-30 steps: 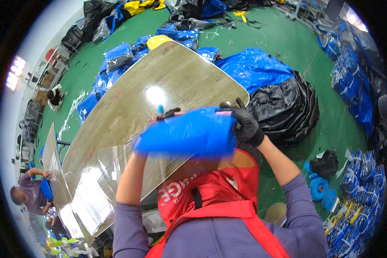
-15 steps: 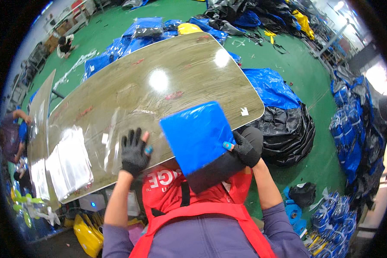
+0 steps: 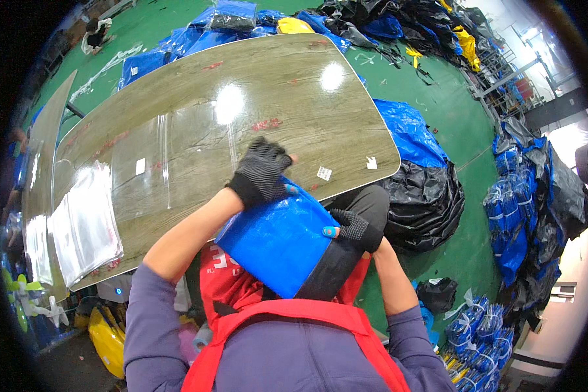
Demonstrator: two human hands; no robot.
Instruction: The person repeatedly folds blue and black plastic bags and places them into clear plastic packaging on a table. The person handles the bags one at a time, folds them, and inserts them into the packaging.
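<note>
A flat folded blue sheet with a black band (image 3: 277,238), woven plastic by its look, is tilted over my lap at the table's near edge. My right hand (image 3: 359,230), in a black dotted glove with blue tape on the thumb, grips its right edge, thumb on top. At its upper corner my left hand (image 3: 262,171), gloved alike, is closed with the thumb over the edge; its other fingertips are partly hidden. Just beyond the left hand, a clear plastic bag (image 3: 193,153) with a white label lies flat on the wood-grain table (image 3: 294,98).
A stack of clear plastic bags (image 3: 85,219) lies at the table's left. Small white labels (image 3: 324,173) sit near its right edge. A blue and black bundle (image 3: 421,196) stands on the green floor to the right, with tied blue bundles (image 3: 480,340) nearer. More tarps are heaped beyond.
My left hand has moved right from above the table onto the folded sheet's upper corner. The sheet has come down and left, tilting. The clear bag now lies flatter.
</note>
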